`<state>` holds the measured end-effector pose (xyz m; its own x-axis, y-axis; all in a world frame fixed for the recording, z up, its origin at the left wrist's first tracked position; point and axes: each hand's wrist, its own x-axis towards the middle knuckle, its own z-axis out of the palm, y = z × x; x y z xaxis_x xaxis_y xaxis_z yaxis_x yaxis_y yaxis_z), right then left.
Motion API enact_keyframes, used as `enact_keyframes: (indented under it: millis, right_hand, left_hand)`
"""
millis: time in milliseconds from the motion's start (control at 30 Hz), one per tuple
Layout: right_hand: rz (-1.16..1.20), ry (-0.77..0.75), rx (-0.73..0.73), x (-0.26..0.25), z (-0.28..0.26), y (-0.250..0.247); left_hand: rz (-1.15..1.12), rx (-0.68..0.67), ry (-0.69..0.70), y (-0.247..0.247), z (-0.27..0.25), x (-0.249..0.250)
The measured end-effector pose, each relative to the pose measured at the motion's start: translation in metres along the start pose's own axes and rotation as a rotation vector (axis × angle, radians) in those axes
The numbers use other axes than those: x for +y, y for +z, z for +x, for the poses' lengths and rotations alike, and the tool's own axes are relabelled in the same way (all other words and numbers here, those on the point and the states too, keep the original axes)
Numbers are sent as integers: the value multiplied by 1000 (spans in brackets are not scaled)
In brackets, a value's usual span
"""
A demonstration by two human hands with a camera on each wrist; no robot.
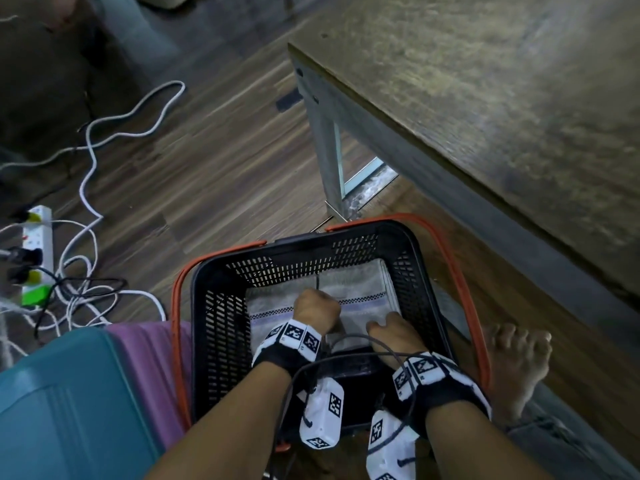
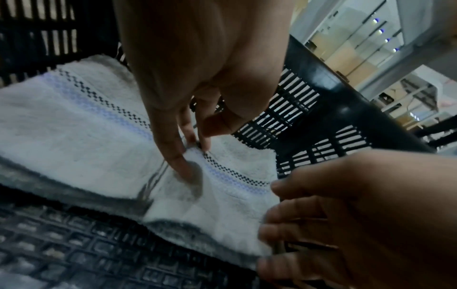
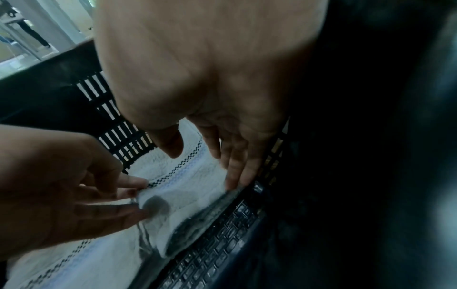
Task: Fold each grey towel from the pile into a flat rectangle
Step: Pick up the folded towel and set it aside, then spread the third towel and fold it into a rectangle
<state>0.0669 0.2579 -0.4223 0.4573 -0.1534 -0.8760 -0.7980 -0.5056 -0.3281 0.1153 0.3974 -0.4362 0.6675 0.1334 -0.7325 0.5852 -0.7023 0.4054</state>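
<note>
In the one black basket [image 1: 221,327] on the wood floor [image 1: 214,161], my left hand [image 1: 317,308] pinches the top grey towel [image 2: 74,148]; my right hand [image 1: 393,332] presses it with straight fingers [image 3: 237,168], beside one tabletop [image 1: 485,81].

hands [image 1: 317,308]: 2 | basket [image 1: 221,306]: 1 | table [image 1: 485,98]: 1 | power strip [image 1: 36,254]: 1

Left wrist band [image 1: 292,344]: black strap, white tiles printed with black square codes.
Right wrist band [image 1: 436,382]: same make.
Camera units [image 1: 322,415]: white boxes, coded faces, under each wrist.
Cables [image 1: 349,358]: thin, dark, looping between the wrists.
Forearms: bare, no sleeves.
</note>
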Motion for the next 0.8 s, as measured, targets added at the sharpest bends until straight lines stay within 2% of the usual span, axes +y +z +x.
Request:
enact_keyframes:
  millis: [133, 300, 433, 567, 800]
  right_hand:
    - [-26, -14, -68, -8, -1, -4]
    - [-170, -141, -145, -27, -14, -8]
    - [-80, -268, -192, -64, -35, -30]
    - [-61, -437, -59, -94, -73, -49]
    - [-200, -684, 227, -127, -196, -104]
  left_hand:
    - [19, -133, 38, -3, -1, -2]
    - [-9, -167, 81, -11, -10, -10]
    - [-160, -209, 52, -32, -26, -2]
    - [-328, -273, 79, -75, -55, 22]
    - [-347, -164, 395, -143, -135, 77]
